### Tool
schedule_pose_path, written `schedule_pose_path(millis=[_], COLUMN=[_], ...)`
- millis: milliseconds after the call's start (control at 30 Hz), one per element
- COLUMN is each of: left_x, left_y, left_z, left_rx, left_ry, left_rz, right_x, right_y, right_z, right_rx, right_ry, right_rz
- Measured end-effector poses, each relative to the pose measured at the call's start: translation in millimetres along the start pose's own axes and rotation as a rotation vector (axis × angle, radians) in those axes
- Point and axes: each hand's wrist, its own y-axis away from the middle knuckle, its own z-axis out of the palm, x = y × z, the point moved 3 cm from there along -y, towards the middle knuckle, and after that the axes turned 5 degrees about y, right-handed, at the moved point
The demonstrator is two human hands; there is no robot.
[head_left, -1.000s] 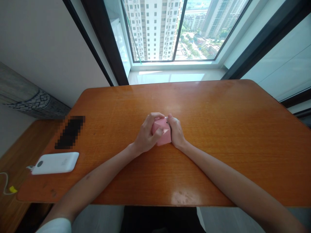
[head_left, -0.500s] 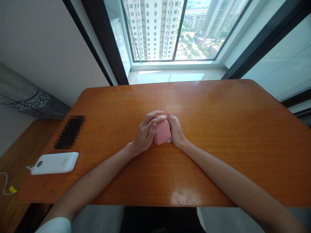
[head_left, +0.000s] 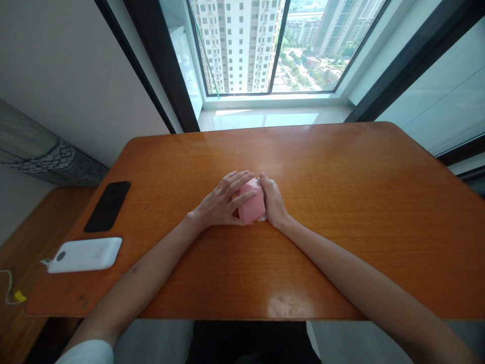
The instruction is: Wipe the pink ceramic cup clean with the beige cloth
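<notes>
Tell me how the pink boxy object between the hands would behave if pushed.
The pink boxy object probably won't roll, given its flat faces and distinct edges. It seems fairly stiff, since its front face shows no dent beside the left hand. It's likely light, being small next to that hand.

Window [head_left: 276, 48] daylight, glare on tabletop [head_left: 290, 306]

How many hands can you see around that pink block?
2: the left hand on the left of the pink block, partly over it; the right hand on its right. No others show.
</notes>
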Motion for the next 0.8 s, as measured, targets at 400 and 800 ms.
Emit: schedule_pose_path(millis=[400,800], left_x=[4,11], left_y=[-2,-11], left_z=[-0.2,-4.3], left_rx=[-0.004,-0.026], left_ry=[0.012,0.071], left_rz=[-0.176,-0.243], right_x=[4,12], right_y=[-3,-4], right_z=[-1,-4], right_rx=[0.059,0.089], right_ry=[0.016,0.0], right_rz=[0.008,-0.026])
